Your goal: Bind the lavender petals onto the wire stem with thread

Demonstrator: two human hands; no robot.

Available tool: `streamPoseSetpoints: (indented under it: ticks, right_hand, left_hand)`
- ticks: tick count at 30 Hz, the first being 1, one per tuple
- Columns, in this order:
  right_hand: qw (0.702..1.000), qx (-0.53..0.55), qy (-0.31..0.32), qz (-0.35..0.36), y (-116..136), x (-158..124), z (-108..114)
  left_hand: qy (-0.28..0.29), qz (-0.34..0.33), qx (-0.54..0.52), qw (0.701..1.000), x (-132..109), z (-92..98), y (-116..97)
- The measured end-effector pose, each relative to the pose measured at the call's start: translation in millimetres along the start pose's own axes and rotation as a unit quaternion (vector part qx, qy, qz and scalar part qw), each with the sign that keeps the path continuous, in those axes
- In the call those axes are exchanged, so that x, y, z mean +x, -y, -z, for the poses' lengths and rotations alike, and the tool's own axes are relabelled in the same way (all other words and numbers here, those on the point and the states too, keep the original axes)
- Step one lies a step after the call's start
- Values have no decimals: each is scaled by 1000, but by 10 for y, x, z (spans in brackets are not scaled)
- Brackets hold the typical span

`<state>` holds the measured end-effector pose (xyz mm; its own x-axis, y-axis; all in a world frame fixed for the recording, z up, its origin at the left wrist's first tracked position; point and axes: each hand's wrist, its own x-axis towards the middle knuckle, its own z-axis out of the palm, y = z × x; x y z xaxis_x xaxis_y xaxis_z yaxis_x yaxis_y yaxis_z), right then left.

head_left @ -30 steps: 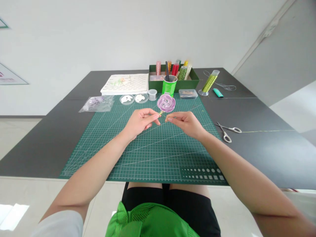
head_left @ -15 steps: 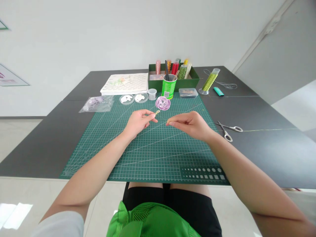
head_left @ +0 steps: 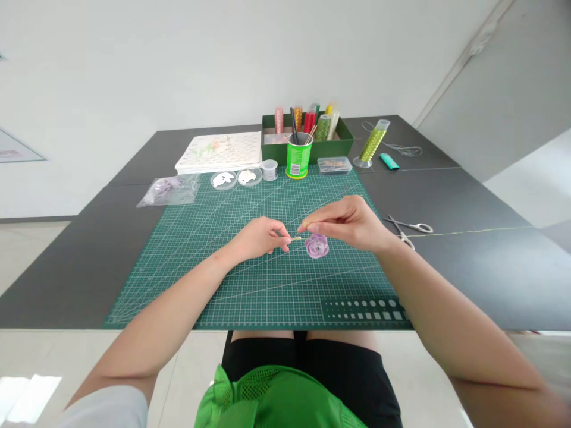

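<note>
The left hand's [head_left: 257, 239] fingers [head_left: 280, 233] are pinched on the end of a short gold stem [head_left: 295, 239], which lies level just above the cutting mat [head_left: 267, 285]. At the stem's other end the purple flower [head_left: 317, 245] hangs with its face turned down and toward the person. The right hand's [head_left: 352, 223] fingers [head_left: 312, 226] are closed in a pinch just above the flower, close to where the head meets the stem. Whether they grip a strand there is too fine to tell.

A thin gold thread [head_left: 468, 232] runs across the dark bench [head_left: 491, 273] from the right toward that hand, passing the scissors [head_left: 408, 229]. Judging by this, the work in hand looks like binding at the base of the flower. Any further turn would need a firm left pinch, so the stem cannot spin, and a taut line.

Well beyond the hands stand a green cup [head_left: 298, 156] and a green box [head_left: 343, 142] of tubes.
</note>
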<state>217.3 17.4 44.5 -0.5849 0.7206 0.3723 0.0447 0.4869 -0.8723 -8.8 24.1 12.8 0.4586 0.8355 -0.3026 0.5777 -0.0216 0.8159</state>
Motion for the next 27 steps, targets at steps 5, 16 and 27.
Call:
streamPoseSetpoints:
  ticks: [5, 16, 27]
  right_hand:
    - [997, -18, -63, -27, -131, 46, -22]
    - [982, -99, -109, -116, -615, 125, -14]
    - [971, -159, -66, -166, -830, 115, 62]
  left_hand:
    - [75, -37, 6, 997, -103, -167, -61]
    - [47, -143, -39, 988, -216, -233, -144]
    - [-173, -182, -178, 951, -129, -61, -93]
